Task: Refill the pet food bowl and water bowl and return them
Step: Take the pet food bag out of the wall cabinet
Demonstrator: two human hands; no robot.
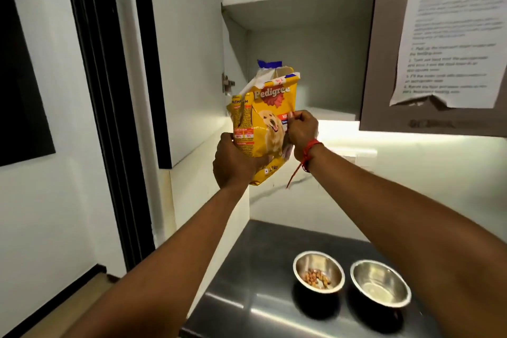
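Observation:
A yellow dog food bag [264,115] with a torn-open top is held upright in the air in front of the open wall cupboard. My left hand [236,163] grips its bottom left corner. My right hand [301,132] pinches its right edge; a red thread is tied around that wrist. Down on the steel counter stand two steel bowls side by side. The left bowl [318,271] has a small heap of kibble in it. The right bowl [380,284] looks empty.
The wall cupboard [301,44] stands open with bare white shelves. A printed sheet [452,38] is taped to the neighbouring cupboard door at the right. The steel counter [247,282] ends at its left edge by a white wall and a dark door frame [109,118].

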